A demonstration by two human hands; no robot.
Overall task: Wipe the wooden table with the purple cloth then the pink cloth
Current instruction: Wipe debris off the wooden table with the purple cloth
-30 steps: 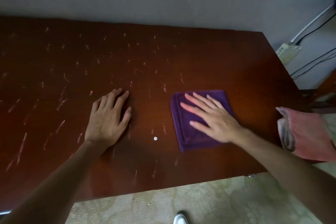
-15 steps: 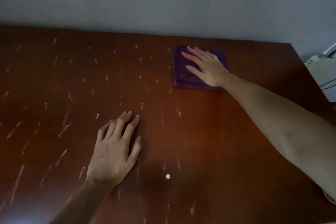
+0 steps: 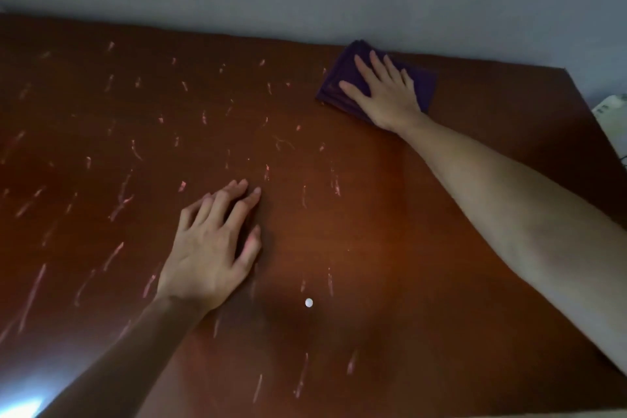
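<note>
The wooden table (image 3: 424, 265) is dark reddish-brown and covered with pale scratch-like marks. A folded purple cloth (image 3: 342, 76) lies at the table's far edge, right of centre, against the wall. My right hand (image 3: 385, 92) presses flat on top of it with fingers spread, arm stretched out. My left hand (image 3: 213, 248) rests palm-down on the bare wood near the middle, fingers apart, holding nothing. The pink cloth is out of view.
A grey wall runs along the table's far edge. A small white dot (image 3: 308, 302) sits on the wood near the front. A white power strip (image 3: 612, 112) shows past the table's right edge.
My right hand has pushed the purple cloth from the near right of the table up to the far edge by the wall. The view has shifted forward, and the pink cloth has left the frame.
</note>
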